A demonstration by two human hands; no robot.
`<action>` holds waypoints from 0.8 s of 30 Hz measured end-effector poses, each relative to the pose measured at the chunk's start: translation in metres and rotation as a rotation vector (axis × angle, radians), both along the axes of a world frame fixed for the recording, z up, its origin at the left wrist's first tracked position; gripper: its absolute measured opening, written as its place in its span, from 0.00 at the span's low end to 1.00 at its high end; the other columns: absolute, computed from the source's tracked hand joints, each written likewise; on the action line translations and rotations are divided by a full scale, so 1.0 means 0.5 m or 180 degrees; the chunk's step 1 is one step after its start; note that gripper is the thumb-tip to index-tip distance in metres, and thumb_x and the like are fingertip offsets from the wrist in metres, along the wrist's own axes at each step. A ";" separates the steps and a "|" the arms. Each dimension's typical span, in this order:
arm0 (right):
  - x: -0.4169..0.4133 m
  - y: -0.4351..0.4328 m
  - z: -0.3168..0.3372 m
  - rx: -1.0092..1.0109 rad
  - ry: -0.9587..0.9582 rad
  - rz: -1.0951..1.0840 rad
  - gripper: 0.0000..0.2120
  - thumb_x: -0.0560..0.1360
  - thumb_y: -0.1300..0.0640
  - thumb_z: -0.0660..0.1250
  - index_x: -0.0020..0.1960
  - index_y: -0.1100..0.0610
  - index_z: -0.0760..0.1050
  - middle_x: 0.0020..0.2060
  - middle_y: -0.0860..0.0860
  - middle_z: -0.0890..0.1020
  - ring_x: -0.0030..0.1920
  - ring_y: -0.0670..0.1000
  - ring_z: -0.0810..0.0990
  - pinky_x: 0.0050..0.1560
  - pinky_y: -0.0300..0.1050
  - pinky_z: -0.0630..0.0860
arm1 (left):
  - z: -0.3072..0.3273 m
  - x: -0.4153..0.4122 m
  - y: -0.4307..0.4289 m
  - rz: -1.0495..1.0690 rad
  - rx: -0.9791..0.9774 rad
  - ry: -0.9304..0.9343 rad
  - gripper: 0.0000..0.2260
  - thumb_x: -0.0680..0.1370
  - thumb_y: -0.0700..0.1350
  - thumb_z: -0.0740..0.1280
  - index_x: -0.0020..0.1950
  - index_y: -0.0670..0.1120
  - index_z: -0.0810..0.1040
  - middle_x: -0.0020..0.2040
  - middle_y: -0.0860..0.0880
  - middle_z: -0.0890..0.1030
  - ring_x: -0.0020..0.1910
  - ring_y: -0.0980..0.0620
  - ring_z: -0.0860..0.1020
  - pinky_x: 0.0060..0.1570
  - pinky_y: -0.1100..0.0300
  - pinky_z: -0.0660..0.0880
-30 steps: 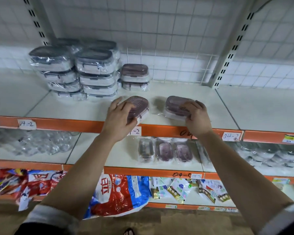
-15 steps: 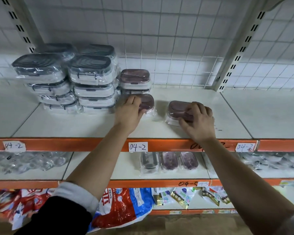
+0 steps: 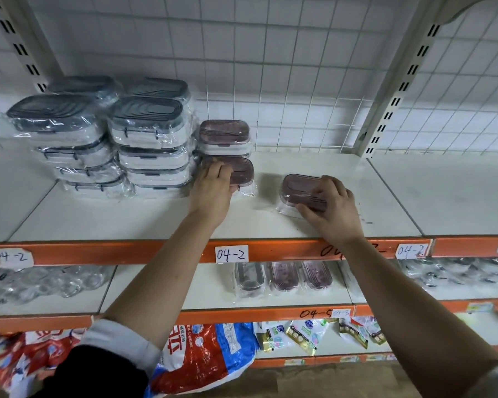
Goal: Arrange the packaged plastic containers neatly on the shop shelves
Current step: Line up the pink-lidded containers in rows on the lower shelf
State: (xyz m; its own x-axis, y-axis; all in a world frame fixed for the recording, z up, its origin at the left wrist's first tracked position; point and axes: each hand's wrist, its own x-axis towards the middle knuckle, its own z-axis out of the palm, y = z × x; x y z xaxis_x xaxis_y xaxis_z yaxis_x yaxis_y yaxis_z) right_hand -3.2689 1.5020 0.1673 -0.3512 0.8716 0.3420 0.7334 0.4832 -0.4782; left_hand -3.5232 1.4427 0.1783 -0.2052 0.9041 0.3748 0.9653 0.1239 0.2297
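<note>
1. on the upper shelf (image 3: 314,228), my left hand (image 3: 213,191) has the fingers curled over a purple-lid container (image 3: 243,170), with the thumb at its near side, so it grips it. this container sits on the board, just in front of the back purple pile (image 3: 224,136).
2. my right hand (image 3: 332,209) grips the second purple-lid container (image 3: 298,191), with the fingers bent over its right end. this one lies apart to the right and a little turned, in line with nothing.
3. to the left stand the grey-lid stacks (image 3: 148,139), wrapped in film and piled several high. the left container is close beside them. i cannot tell if it touches them.
4. i judge that the grey ones are already arranged and that the left purple container is almost at its place. the right one is not yet placed and probably must go next to it or on top.
5. on the lower shelf (image 3: 213,300) lie three small containers (image 3: 283,275) in a row. maybe they also wait for arranging, so the task seems to me about half done.
</note>
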 end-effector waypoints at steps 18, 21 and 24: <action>-0.222 -0.010 0.098 0.0524 0.0505 0.0851 0.15 0.73 0.51 0.71 0.53 0.60 0.74 0.51 0.53 0.78 0.53 0.59 0.76 0.57 0.56 0.71 | -0.041 -0.027 -0.142 -0.0006 0.1020 0.0169 0.10 0.76 0.45 0.59 0.40 0.43 0.77 0.33 0.48 0.77 0.28 0.47 0.73 0.35 0.56 0.72; -0.278 0.003 0.096 0.0393 0.0241 0.1011 0.14 0.74 0.50 0.71 0.52 0.59 0.75 0.52 0.52 0.78 0.54 0.60 0.76 0.57 0.55 0.71 | -0.041 -0.026 -0.143 0.0009 0.1060 0.0173 0.10 0.75 0.46 0.60 0.39 0.44 0.77 0.33 0.48 0.77 0.28 0.47 0.73 0.34 0.57 0.71; -0.311 0.013 0.082 0.0459 0.0138 0.0943 0.14 0.76 0.49 0.69 0.56 0.57 0.76 0.55 0.52 0.79 0.59 0.60 0.74 0.61 0.55 0.69 | -0.037 -0.026 -0.144 0.0022 0.1030 0.0178 0.10 0.74 0.46 0.59 0.39 0.44 0.77 0.33 0.49 0.77 0.28 0.48 0.73 0.34 0.58 0.71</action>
State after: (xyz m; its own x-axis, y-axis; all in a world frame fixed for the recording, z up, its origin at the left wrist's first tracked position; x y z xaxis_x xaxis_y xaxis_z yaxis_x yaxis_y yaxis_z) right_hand -3.4244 1.5086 0.2083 -0.5646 0.6753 0.4746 0.5314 0.7374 -0.4170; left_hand -3.5362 1.3707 0.1599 -0.1820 0.7349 0.6533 0.9770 0.0598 0.2049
